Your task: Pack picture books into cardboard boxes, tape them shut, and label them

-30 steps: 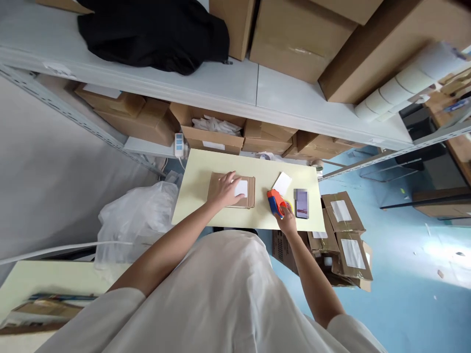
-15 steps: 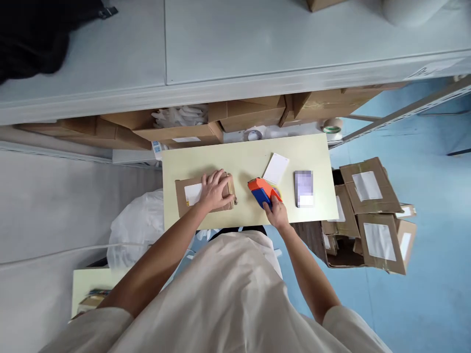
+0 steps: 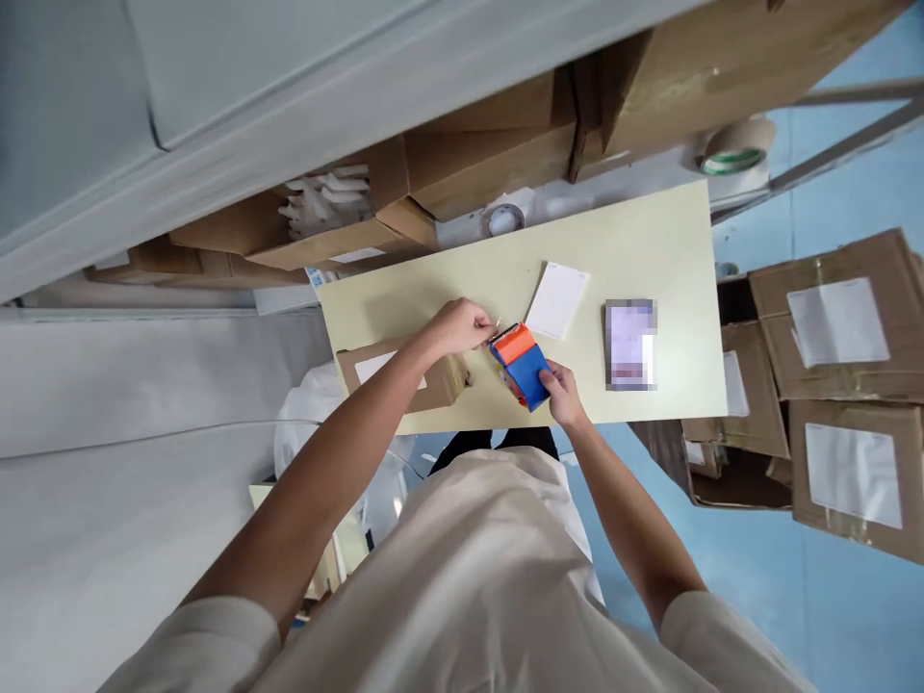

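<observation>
Gripping the blue-and-orange plastic tape dispenser (image 3: 526,373) by its near end, your right hand (image 3: 564,393) has its thumb against the blue side, the other fingers mostly hidden. That one-ended hold could let the dispenser twist if you pull hard at its front. Your left hand (image 3: 462,325) has thumb and fingertips drawn together just beside the dark toothed edge; whether they pinch a tape end is too small to tell. A slip there might nick a fingertip, the teeth being so near. So the dispenser sits between your hands, angled with its teeth toward the left one. The brown cardboard box (image 3: 437,387) with a white label lies partly under your left forearm on the pale yellow tabletop (image 3: 675,255). Farther out are the pixelated phone (image 3: 628,345) and, beyond the dispenser, the white rectangular card (image 3: 557,300).
</observation>
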Demonstrator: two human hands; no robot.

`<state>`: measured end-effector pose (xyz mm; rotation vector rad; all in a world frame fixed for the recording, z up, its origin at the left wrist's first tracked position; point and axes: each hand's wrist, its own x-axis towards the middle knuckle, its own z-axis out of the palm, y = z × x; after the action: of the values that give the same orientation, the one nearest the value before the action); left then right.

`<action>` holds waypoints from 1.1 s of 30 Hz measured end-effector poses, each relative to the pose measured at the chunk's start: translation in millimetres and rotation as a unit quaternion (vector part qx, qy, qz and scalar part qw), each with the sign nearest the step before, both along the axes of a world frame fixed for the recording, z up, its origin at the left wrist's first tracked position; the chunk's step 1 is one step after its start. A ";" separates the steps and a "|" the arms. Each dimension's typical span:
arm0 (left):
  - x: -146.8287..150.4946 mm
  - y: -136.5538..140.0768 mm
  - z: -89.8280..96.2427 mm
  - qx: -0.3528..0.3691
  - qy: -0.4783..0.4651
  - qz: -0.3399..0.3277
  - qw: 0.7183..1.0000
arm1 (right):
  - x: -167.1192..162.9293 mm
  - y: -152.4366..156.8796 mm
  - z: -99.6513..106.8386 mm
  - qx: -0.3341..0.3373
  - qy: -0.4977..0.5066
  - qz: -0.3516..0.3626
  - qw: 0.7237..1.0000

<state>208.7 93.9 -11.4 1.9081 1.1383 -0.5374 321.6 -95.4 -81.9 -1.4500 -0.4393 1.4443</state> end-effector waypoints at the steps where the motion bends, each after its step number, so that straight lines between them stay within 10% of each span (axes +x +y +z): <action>1: 2.1 3.3 -2.8 0.008 0.032 -0.012 0.999 | -2.0 1.4 0.0 -0.026 0.013 -0.009 1.000; 9: -7.0 32.6 -21.1 0.097 0.216 -0.207 0.949 | -25.0 -43.1 -21.7 -0.183 0.192 -0.007 0.964; 20: -26.7 -4.7 -24.0 0.168 0.332 -0.423 0.826 | -106.7 -54.8 -34.2 -0.215 0.277 -0.009 0.937; 33: -95.1 14.9 -9.8 0.177 0.163 -0.433 0.868 | -129.5 -42.5 -31.8 -0.227 0.293 -0.008 0.929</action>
<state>113.6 108.8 -21.3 2.7092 0.5148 -1.2393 192.1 -138.0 -113.7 -1.2652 0.3020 1.9540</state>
